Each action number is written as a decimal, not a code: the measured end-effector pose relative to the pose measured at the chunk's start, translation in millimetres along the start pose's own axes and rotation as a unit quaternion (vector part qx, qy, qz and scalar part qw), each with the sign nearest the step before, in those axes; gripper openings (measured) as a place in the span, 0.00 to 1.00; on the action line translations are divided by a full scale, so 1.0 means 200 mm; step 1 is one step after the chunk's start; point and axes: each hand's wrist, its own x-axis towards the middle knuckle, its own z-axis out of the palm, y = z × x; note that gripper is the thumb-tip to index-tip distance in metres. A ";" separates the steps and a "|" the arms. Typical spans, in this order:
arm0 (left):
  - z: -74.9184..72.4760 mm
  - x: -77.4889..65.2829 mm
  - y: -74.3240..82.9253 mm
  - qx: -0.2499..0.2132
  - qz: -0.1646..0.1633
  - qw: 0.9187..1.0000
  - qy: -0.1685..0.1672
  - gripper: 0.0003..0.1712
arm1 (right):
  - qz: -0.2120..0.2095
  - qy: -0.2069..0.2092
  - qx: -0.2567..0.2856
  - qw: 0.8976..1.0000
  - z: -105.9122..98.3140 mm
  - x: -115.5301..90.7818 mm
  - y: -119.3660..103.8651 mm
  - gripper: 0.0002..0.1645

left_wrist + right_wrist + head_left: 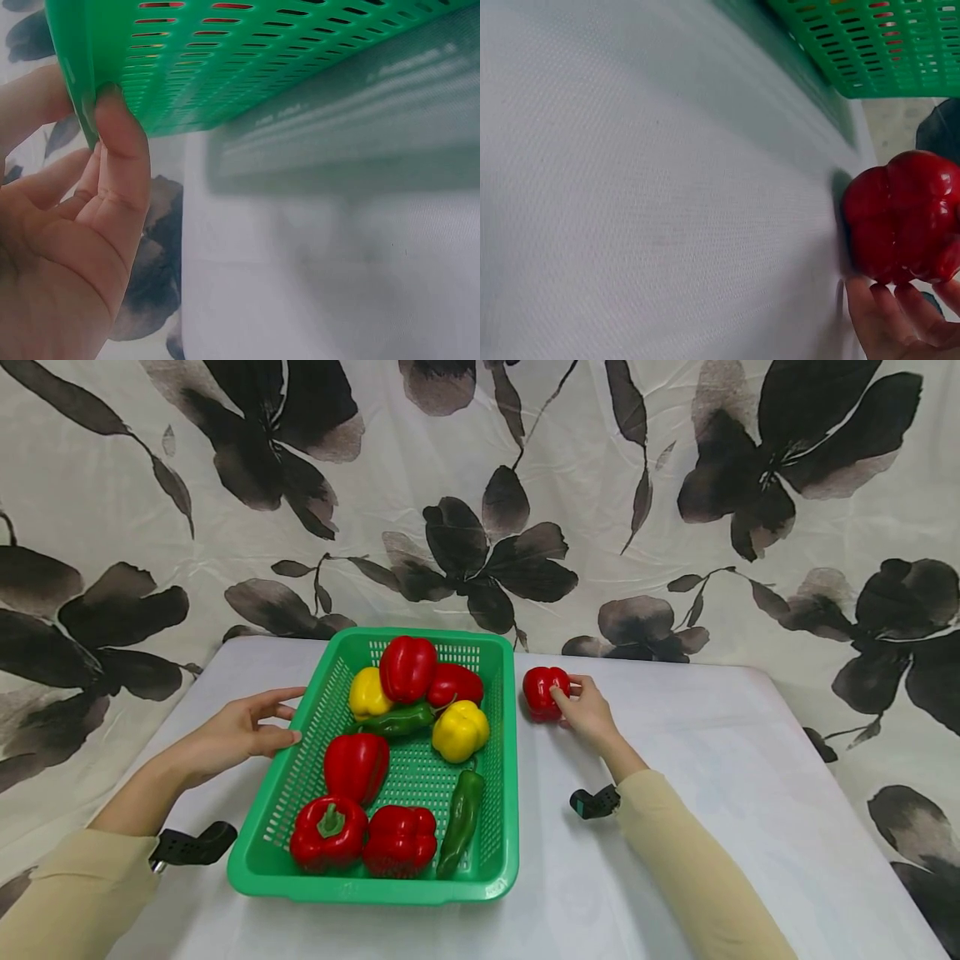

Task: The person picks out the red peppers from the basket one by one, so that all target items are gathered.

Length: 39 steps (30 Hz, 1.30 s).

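Observation:
A green plastic basket point(512, 777) with slotted walls sits left of the middle of the table. My left hand point(243, 731) holds its left rim; in the left wrist view the fingers point(120, 127) lie on both sides of the lip. To the right of the basket, my right hand point(588, 710) grips a glossy red bell pepper point(546, 693), thumb against its side. In the right wrist view, fingertips touch the lower side of this red bell pepper point(900, 217), close to the table surface. Whether it bears on the table is hard to tell.
Inside the basket lie several red bell peppers point(356, 768), two yellow bell peppers point(461, 732) and two long green peppers point(461, 822). White cloth covers the table point(697, 752). Behind it hangs a flower-patterned curtain point(360, 518).

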 end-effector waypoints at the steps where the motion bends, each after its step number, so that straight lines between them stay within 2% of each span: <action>1: 0.00 0.00 0.00 0.000 0.000 1.000 0.000 0.41 | -0.002 0.001 -0.002 1.000 0.00 0.00 0.00 0.36; 27: -0.01 0.01 -0.01 -0.011 0.002 1.000 -0.003 0.40 | -0.007 0.025 -0.037 0.999 -0.01 -0.03 -0.03 0.37; 39: 0.00 0.00 -0.02 -0.017 0.006 1.000 -0.004 0.40 | -0.085 0.040 -0.080 0.992 -0.08 -0.05 -0.09 0.32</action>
